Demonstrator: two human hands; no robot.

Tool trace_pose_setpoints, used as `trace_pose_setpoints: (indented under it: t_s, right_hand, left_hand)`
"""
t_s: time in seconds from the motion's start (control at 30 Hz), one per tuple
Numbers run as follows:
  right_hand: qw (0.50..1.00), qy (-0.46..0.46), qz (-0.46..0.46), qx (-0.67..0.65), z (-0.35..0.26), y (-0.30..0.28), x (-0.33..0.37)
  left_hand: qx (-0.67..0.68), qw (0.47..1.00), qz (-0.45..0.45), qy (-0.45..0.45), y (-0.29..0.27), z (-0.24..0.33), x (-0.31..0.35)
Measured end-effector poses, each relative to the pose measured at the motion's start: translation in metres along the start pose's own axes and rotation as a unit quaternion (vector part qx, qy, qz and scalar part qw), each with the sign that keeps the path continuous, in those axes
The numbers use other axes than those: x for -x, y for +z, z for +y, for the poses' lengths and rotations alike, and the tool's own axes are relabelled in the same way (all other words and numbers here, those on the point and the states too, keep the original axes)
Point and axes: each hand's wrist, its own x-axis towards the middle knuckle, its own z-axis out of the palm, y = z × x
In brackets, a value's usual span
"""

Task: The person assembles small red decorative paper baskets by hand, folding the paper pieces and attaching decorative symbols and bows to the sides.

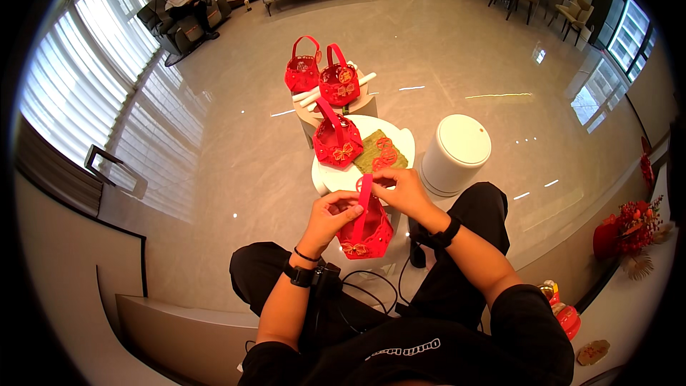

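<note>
Between my hands, just above my lap, is a small red basket (371, 237) with an upright strap handle and a gold bow on its front. My left hand (336, 213) is closed on the basket at the base of its handle. On the far side of the handle, my right hand (406, 191) pinches with thumb and forefinger; a thin red edge shows beside the fingertips, too small to name. Beyond them on a white round stool (368, 125) stands a second red basket (338, 141). Red cut-out ornaments (386, 151) lie on a green cloth (370, 157) beside it.
Two more red baskets (339, 86) and white rolls (307, 95) rest on a stand (366, 106) farther back. A white lidded bin (457, 154) stands close on the right. Black cables (371, 279) hang between my knees. Other people are at the far end of the room.
</note>
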Motion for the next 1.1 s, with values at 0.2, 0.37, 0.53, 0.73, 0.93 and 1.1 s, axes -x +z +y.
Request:
trace_pose_setpoints:
  t_s: [0.2,0.37,0.53,0.73,0.93,1.1]
  right_hand:
    - [1.0,-0.014,0.001,0.009,0.001,0.0,0.0]
    - [1.0,-0.02,-0.004,0.007,0.0,0.0,0.001]
    - [0.999,-0.023,-0.01,0.023,-0.001,0.0,0.001]
    - [1.0,-0.009,-0.011,0.002,-0.003,0.0,0.001]
    - [0.999,-0.026,-0.021,0.007,0.006,0.002,0.0]
    - [0.999,-0.033,-0.023,0.006,0.011,0.003,-0.001]
  left_hand:
    - [-0.005,1.0,-0.001,-0.004,0.001,0.001,0.0]
    - [-0.01,1.0,0.001,-0.004,0.003,0.003,0.0]
    - [-0.013,1.0,0.023,0.005,0.004,-0.001,0.0]
    - [0.052,0.997,0.051,0.006,0.003,0.0,-0.003]
    - [0.129,0.988,0.085,0.016,0.001,-0.001,-0.005]
    - [0.148,0.986,0.077,0.019,0.002,0.001,-0.004]
